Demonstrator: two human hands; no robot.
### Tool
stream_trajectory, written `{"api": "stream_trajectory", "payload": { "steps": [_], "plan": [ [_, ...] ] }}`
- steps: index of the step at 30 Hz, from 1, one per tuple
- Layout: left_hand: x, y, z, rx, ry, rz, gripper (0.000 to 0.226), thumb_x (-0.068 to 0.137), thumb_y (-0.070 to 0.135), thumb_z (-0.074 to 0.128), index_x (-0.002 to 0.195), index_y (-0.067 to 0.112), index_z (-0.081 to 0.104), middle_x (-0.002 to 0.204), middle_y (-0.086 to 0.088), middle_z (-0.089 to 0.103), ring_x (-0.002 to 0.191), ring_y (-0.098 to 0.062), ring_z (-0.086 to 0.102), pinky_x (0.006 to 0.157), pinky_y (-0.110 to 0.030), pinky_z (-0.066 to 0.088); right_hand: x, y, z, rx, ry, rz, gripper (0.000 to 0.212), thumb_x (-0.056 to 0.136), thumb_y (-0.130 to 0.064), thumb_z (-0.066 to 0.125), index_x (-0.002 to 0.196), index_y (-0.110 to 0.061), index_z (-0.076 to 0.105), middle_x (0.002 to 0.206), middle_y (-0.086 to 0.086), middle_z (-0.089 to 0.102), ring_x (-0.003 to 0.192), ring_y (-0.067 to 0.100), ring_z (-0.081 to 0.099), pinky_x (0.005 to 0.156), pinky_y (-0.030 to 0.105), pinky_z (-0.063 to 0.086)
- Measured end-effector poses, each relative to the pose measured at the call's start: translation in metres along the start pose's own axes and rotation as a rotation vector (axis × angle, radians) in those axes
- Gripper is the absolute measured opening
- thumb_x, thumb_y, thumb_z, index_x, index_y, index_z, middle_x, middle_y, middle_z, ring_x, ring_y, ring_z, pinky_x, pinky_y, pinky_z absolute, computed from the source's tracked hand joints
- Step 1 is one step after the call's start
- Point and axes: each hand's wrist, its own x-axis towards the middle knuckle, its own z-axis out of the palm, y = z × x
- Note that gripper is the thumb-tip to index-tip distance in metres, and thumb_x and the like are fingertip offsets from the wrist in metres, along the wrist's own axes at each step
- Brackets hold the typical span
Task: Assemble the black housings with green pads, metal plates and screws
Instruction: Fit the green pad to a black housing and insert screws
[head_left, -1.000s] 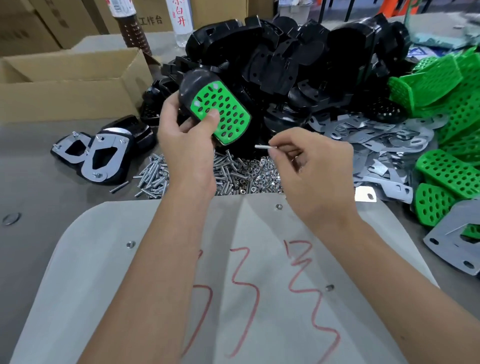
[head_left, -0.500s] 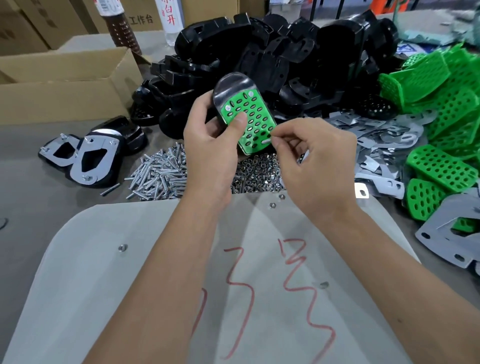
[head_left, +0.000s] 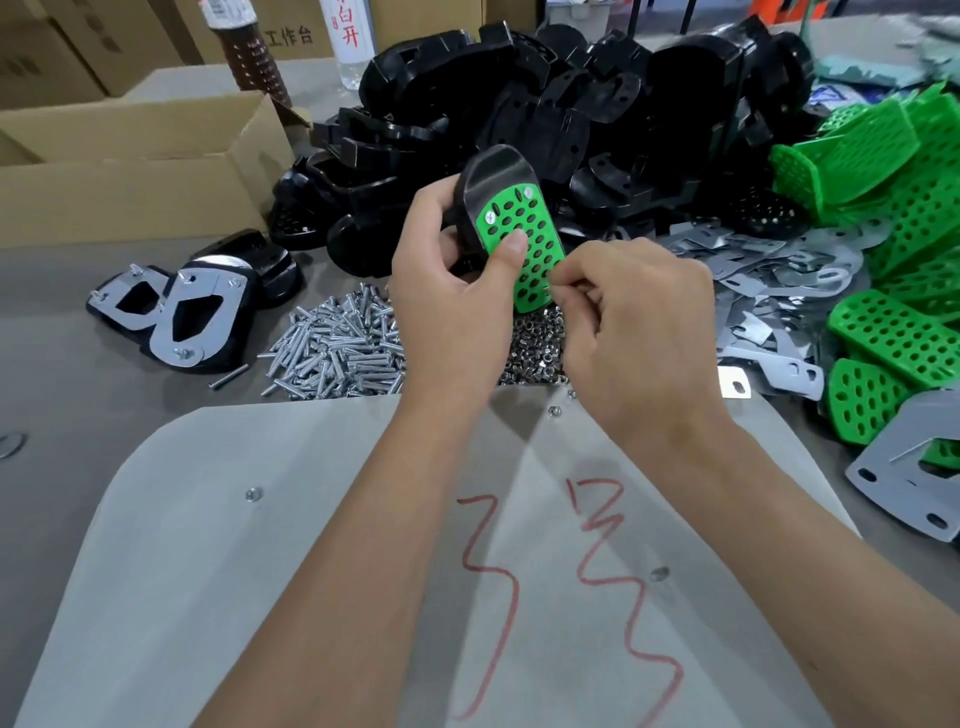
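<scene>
Above the grey counter (head_left: 78, 415) we see the left hand (head_left: 447, 306) curled round a glossy black housing (head_left: 491, 179), thumb pressed flat on the perforated green pad (head_left: 524, 249) seated in its face. Two pale screw heads show at the pad's upper corners. The right hand (head_left: 634, 332) has its fingers bunched in a pinch against the pad's lower right edge; whatever it pinches is hidden behind the fingertips.

Below the hands lie a heap of bright, slender screws (head_left: 337, 353) and a mound of small nuts (head_left: 535, 348), partly covered by the wrists. Behind, a tangled pile of black housings (head_left: 545, 114) rises; to the right, flat dull-grey metal plates (head_left: 769, 280) and ribbed green pads (head_left: 909, 208) run off the frame. At left two finished assemblies (head_left: 192, 312) lie plate-up beside an open cardboard box (head_left: 130, 171). A pale sheet (head_left: 234, 597) with red scrawl covers the near counter.
</scene>
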Motion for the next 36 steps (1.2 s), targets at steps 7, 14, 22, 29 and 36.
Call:
{"api": "stream_trajectory", "payload": {
  "steps": [7,14,22,29,36],
  "plan": [
    [-0.001,-0.003,0.002,-0.055,0.006,0.011,0.036,0.089,0.000,0.070,0.113,0.026,0.061,0.102,-0.011,0.074,0.098,-0.024,0.073,0.084,-0.051,0.063,0.000,0.003,0.000,0.154,0.060,0.129,0.008,0.087,0.001,0.070,0.084,-0.004,0.075,0.074,0.005,0.073,0.070,0.026,0.068,0.071,0.047,0.054],
    [-0.001,-0.003,0.002,-0.046,-0.019,0.042,0.039,0.089,-0.003,0.068,0.109,0.029,0.060,0.102,-0.011,0.074,0.096,-0.022,0.073,0.080,-0.037,0.061,-0.001,0.004,0.003,0.190,0.021,0.176,0.008,0.086,0.002,0.072,0.082,-0.004,0.075,0.074,0.003,0.073,0.071,0.023,0.069,0.073,0.045,0.055],
    [-0.004,-0.005,0.007,-0.113,-0.007,-0.016,0.034,0.090,-0.001,0.069,0.109,0.026,0.059,0.102,-0.014,0.073,0.095,-0.026,0.072,0.079,-0.046,0.062,-0.003,0.005,0.002,0.088,0.024,0.149,0.012,0.086,0.002,0.071,0.078,-0.007,0.072,0.070,0.000,0.069,0.068,0.022,0.064,0.068,0.038,0.049],
    [-0.002,0.000,0.007,-0.176,-0.005,-0.042,0.032,0.091,0.000,0.069,0.109,0.025,0.059,0.097,-0.008,0.073,0.091,-0.024,0.072,0.076,-0.045,0.061,0.001,0.017,0.000,0.629,0.014,0.420,0.016,0.083,-0.005,0.081,0.079,-0.021,0.079,0.073,-0.004,0.077,0.061,0.005,0.064,0.064,0.020,0.051],
    [-0.003,0.004,0.008,-0.502,-0.003,-0.258,0.040,0.100,-0.003,0.062,0.137,0.005,0.049,0.107,-0.011,0.070,0.116,-0.044,0.068,0.081,-0.049,0.063,0.006,0.021,-0.001,1.165,-0.095,0.756,0.039,0.080,-0.028,0.087,0.109,-0.015,0.065,0.088,0.004,0.068,0.061,0.014,0.054,0.047,0.024,0.041]
  ]
}}
